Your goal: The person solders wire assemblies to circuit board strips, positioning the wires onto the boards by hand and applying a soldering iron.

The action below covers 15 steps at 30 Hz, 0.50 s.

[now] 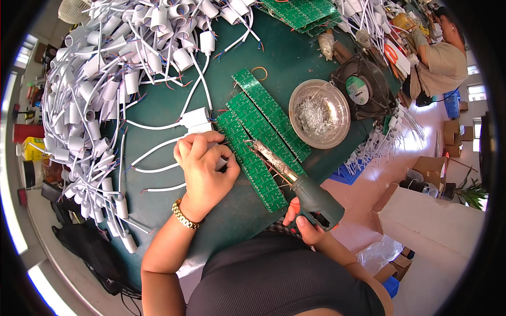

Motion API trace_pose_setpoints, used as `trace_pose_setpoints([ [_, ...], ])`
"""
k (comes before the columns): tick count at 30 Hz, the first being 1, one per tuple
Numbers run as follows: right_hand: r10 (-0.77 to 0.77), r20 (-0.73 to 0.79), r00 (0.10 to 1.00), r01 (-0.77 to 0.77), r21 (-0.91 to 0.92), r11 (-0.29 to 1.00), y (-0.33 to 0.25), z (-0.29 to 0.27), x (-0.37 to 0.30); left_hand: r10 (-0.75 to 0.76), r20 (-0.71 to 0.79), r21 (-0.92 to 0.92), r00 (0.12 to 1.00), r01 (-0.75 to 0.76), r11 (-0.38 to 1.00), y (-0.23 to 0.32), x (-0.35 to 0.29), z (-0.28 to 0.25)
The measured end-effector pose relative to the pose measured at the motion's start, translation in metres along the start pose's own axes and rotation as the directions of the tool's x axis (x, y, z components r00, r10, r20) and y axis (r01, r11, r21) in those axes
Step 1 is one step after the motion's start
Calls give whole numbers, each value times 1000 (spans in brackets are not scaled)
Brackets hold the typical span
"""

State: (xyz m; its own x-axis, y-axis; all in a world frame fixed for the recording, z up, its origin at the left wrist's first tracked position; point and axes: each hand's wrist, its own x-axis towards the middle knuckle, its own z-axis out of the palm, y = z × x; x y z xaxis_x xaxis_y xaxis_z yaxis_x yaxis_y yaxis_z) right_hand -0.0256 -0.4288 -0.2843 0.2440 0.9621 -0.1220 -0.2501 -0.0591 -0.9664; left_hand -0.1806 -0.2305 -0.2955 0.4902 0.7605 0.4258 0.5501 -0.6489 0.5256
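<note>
My left hand [204,171] has its fingers closed at the left edge of the green circuit board strips [243,150]. Part of a white plastic socket [221,163] shows between those fingers; the rest is covered. My right hand [307,227] grips a soldering gun [320,203] with a dark green body and a red trigger. Its foil-wrapped barrel slants up and left over the strips, and the tip sits close to my left fingers. More white sockets [197,119] with white cables lie just beyond my left hand.
A big heap of white cabled sockets [87,89] covers the table's left side. Right of the strips stand a round dish [296,126] with silvery bits and a black fan [345,73]. Stacked green boards [300,15] lie at the back. Another person [443,60] sits at far right.
</note>
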Motion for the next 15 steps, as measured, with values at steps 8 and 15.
trace_pose_setpoints([
  [8, -88, 76, 993, 97, -132, 986, 12, -20, -11, 29, 0, 10, 1000, -29, 1000, -2, -1, 3],
  [15, -201, 82, 976, 215, -498, 840, 25, -40, -18, 280, 67, 182, 958, -288, 940, 10, 6, -12],
])
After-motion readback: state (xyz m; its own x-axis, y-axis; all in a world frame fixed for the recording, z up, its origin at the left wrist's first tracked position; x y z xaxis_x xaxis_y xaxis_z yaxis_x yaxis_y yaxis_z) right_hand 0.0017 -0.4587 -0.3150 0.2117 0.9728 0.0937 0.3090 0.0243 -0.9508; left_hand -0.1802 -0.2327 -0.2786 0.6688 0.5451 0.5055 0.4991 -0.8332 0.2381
